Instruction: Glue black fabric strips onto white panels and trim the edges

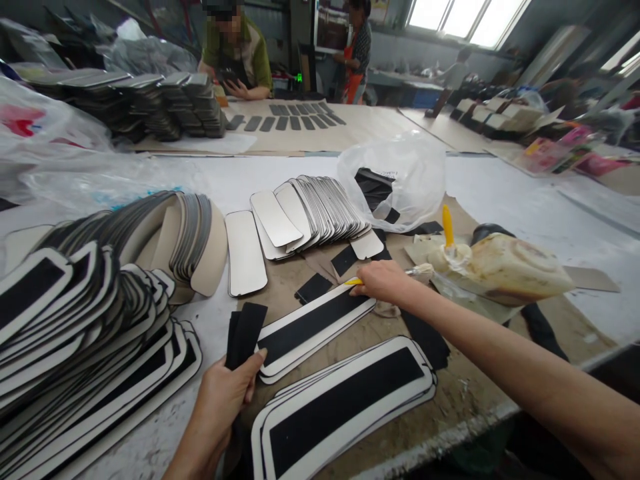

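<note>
My left hand (227,390) grips a few black strips (247,333), its thumb at the near left end of a white panel. That white panel (300,321) has a black strip along its middle and lies slanted on brown board. At its far right end is my right hand (383,281), closed around a brush; the yellow handle (353,281) shows on the left and the pale bristles (423,270) stick out to the right. Nearer to me lies a small stack of curved white panels (345,407) with a black strip on top. Loose black pieces (314,288) lie beyond the slanted panel.
Piles of black-and-white panels (100,347) fill the left side. Beyond the board are fanned white pieces (320,213) and a plastic bag (415,180) with black pieces. A stained glue container (520,267) with a yellow-handled tool (447,227) stands right. Two people work farther back.
</note>
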`<control>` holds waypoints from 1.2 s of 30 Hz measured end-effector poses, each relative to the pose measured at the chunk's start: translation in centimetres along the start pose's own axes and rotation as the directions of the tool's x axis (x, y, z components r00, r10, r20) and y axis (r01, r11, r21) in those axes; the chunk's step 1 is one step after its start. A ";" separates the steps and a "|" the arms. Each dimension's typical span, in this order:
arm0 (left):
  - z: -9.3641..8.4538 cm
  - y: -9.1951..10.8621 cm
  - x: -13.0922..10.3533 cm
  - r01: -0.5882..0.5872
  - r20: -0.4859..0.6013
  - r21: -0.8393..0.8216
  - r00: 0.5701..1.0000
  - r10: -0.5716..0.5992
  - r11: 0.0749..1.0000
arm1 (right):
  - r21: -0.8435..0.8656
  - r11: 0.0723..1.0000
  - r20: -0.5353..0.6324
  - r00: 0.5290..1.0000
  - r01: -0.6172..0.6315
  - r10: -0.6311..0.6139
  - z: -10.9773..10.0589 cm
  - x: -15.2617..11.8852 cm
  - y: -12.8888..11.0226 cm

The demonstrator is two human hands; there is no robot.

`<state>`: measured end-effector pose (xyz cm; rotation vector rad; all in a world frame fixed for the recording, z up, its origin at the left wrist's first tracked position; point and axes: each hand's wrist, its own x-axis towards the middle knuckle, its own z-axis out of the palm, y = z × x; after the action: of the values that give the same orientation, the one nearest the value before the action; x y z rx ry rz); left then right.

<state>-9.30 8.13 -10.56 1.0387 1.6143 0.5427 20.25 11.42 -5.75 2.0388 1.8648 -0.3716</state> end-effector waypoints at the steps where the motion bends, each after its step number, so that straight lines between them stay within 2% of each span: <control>1: 0.0 0.0 0.0 -0.004 -0.001 -0.003 1.000 0.004 1.000 | 0.002 1.000 -0.016 1.000 -0.012 0.012 -0.1 -0.1 0.2; 7: 0.3 0.2 0.0 -0.046 -0.028 -0.017 0.999 0.045 0.999 | 0.072 0.992 -0.147 0.983 -0.099 0.109 -0.4 -1.7 1.9; 14: 0.4 -0.2 -0.1 -0.041 -0.031 -0.048 0.999 0.040 0.998 | 0.181 0.984 -0.250 0.967 0.005 0.041 1.4 -3.0 1.9; 19: 0.4 -0.3 -0.3 -0.055 -0.038 -0.090 0.998 0.052 0.994 | 0.220 0.975 -0.326 0.945 0.032 0.042 2.0 -3.2 1.7; 22: 0.5 -0.4 -0.3 -0.060 -0.043 -0.127 0.998 0.055 0.990 | 0.221 0.975 -0.343 0.933 -0.030 0.106 1.9 -3.3 1.4; 29: 0.3 -0.5 -0.6 -0.087 -0.033 -0.217 0.996 0.082 0.972 | 0.099 0.977 -0.401 0.891 -0.189 0.213 1.0 -4.9 -0.3; 32: 0.0 -0.7 -0.9 -0.089 -0.025 -0.258 0.996 0.086 0.962 | 0.151 0.980 -0.403 0.898 -0.126 0.178 0.8 -5.1 0.1; 36: -0.7 -1.3 -1.0 -0.109 -0.015 -0.347 0.994 0.111 0.931 | 0.356 0.932 -0.414 0.906 0.075 0.085 0.0 -5.3 1.2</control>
<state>-10.38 6.74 -10.77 0.8644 1.3956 0.8667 20.96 6.58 -3.40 2.5403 2.1706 -0.3076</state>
